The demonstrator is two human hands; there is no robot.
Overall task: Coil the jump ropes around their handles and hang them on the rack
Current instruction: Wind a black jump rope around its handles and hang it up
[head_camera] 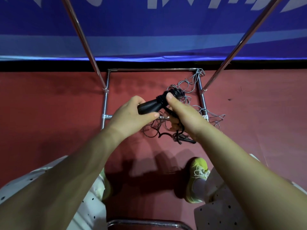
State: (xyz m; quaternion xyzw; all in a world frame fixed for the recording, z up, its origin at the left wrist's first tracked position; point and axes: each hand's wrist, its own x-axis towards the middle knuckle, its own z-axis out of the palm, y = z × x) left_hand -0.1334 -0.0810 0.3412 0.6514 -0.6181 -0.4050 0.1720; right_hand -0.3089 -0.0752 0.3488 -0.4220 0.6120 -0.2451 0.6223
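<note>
My left hand (132, 113) grips the black handles (149, 106) of a jump rope at their lower end. Black cord (167, 95) is wound in several turns around the upper end of the handles. My right hand (181, 112) pinches that cord with the thumb on the coil, and a loose length of the cord hangs down from its fingers. Below my hands, more ropes (187, 90) lie tangled on the red floor, grey ones at the right and dark ones nearer me. The chrome rack (154, 69) stands over them.
Two slanted chrome poles (86, 45) of the rack rise left and right. A blue banner (149, 35) covers the wall behind. My yellow shoes (197, 178) stand on the red floor, and a curved chrome bar (146, 223) lies at the bottom edge.
</note>
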